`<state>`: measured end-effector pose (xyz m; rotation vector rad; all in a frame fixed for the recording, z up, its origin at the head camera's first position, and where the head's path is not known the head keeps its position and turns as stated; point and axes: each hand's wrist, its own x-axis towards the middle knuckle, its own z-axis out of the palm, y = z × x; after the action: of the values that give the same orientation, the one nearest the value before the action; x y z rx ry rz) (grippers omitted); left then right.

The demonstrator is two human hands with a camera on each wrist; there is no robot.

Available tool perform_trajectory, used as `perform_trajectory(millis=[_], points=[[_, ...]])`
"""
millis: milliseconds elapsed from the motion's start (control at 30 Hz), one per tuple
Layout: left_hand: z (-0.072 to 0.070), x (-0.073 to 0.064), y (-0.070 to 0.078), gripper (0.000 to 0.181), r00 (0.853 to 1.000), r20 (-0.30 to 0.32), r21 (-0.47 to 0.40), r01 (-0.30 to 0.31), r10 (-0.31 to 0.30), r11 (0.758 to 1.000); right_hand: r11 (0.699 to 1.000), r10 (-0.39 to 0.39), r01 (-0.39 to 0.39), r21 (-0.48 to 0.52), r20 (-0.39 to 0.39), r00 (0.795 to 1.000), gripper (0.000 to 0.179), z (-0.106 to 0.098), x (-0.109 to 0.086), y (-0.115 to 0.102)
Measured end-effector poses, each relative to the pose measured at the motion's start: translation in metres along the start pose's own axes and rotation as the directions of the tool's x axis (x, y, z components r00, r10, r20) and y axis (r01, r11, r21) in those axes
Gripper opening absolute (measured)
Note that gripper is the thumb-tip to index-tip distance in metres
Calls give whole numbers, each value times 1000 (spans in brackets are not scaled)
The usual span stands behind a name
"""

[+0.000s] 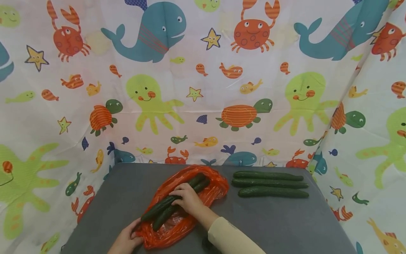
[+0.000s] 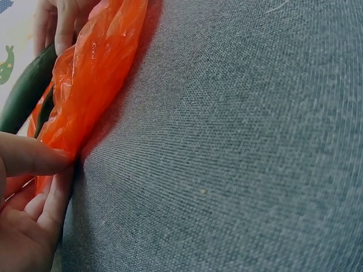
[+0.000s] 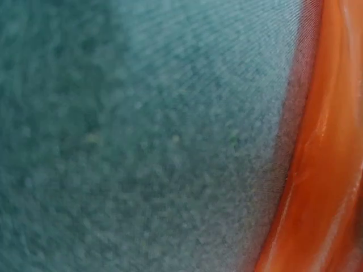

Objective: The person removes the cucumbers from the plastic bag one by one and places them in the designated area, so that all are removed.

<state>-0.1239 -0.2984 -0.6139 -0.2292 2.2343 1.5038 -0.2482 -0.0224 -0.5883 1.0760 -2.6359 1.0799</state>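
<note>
Two long green cucumbers (image 1: 161,207) lie side by side, slanting across an opened orange plastic bag (image 1: 161,240). My right hand (image 1: 188,199) reaches over them from the right and grips the farther one near its middle, fingers across its top. At the bag's near left edge, my left hand (image 1: 127,238) pinches the thin plastic. The left wrist view shows the thumb and fingers (image 2: 34,156) of that hand closed on the bag's edge (image 2: 93,73), with a cucumber (image 2: 28,90) just beyond. In the right wrist view only the bag's side (image 3: 323,158) shows; the hand is out of sight.
Three more cucumbers (image 1: 269,183) lie in parallel at the back right of the grey table (image 1: 272,222). A curtain (image 1: 196,102) printed with sea animals stands behind the table and along both sides. A dark object (image 1: 209,245) shows partly beneath the right sleeve.
</note>
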Motion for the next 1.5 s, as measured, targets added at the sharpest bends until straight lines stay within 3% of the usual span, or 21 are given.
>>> perform_trajectory(millis=[233,500,767,1067,1233,1367,1500], points=[[-1,1,2,80,1000,11,-1,-25,25,1000,996,-12,18,92,-68,998,35,-8,-3,-7],[2,0,-1,79,999,-16,19,-27,28,999,993,-104,108,44,-85,991,35,-10,-10,-19],[1,-2,-7,75,995,-45,87,-80,85,993,982,-166,176,65,-143,976,37,-16,-15,-43],[1,-4,-8,87,984,49,-82,-167,172,983,978,-196,205,26,-199,960,39,-38,-17,-69],[1,-6,-4,84,992,57,-64,-113,116,992,982,-187,188,-19,-216,958,38,-48,-19,-77],[2,-4,1,80,999,7,1,-36,36,999,988,-151,152,-17,-246,957,37,-57,-21,-80],[4,-5,4,77,1000,-20,-1,-15,15,1000,995,-93,99,10,-257,962,35,-66,-23,-79]])
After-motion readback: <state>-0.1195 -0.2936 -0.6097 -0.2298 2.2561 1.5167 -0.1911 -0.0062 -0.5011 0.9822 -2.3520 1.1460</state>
